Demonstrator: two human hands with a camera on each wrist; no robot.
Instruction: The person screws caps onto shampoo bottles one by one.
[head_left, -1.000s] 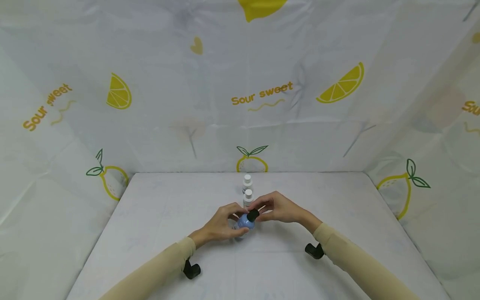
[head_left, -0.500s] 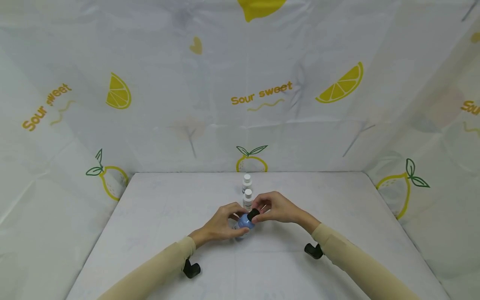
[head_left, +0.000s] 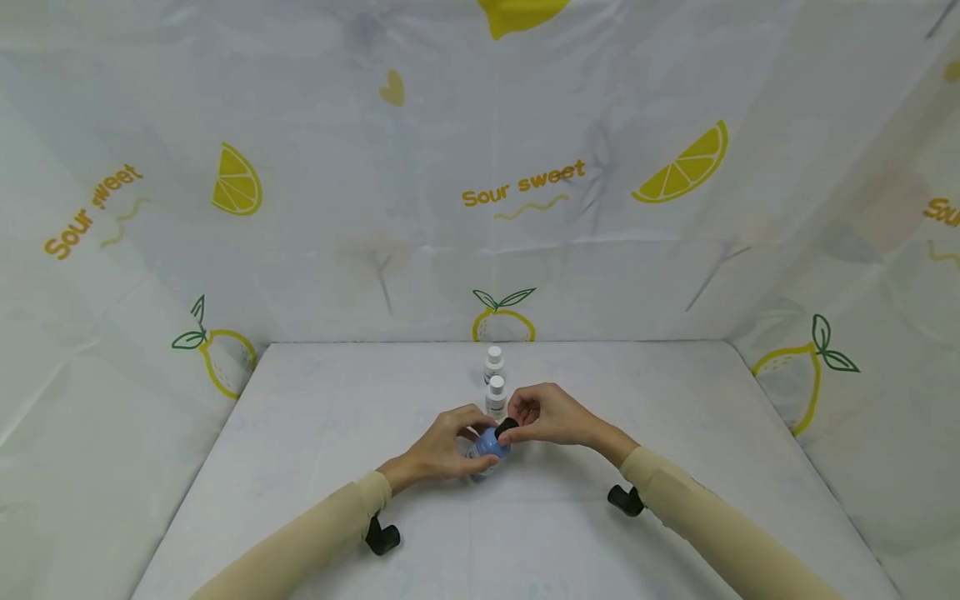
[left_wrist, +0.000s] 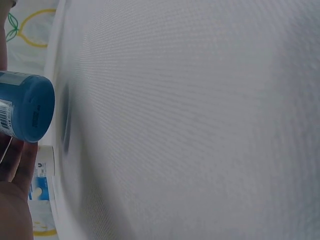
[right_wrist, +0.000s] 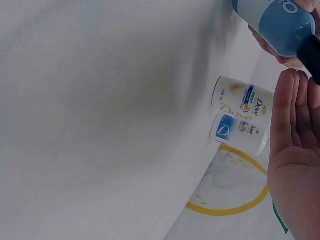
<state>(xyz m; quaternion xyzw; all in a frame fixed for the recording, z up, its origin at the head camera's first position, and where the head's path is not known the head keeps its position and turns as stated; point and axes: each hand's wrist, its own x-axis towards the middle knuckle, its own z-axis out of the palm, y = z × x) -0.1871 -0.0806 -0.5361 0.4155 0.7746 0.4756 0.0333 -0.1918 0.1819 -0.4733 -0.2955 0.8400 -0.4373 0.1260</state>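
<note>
My left hand [head_left: 442, 446] grips a blue bottle [head_left: 489, 444] round its body, thumb on the near side. The bottle leans to the right, and its round base [left_wrist: 39, 110] hangs just above the table in the left wrist view. At its top is a black cap [head_left: 506, 427], with the thumb and curled fingers of my right hand [head_left: 553, 417] around it. Seen from the right wrist, the fingers lie close beside the cap [right_wrist: 311, 57]; the thumb is hidden there. Just behind the hands stands a white bottle [head_left: 496, 400] with a white cap.
Another white bottle [head_left: 493, 367] stands farther back, almost in line with the first. Dove labels show on both in the right wrist view. A white cloth covers the table [head_left: 360, 392], and a lemon-printed curtain [head_left: 420, 192] rises behind its back edge.
The right fingers have drawn back to the right and curled more, while the thumb has slid left across the black cap. The left hand and the blue bottle have stayed in place.
</note>
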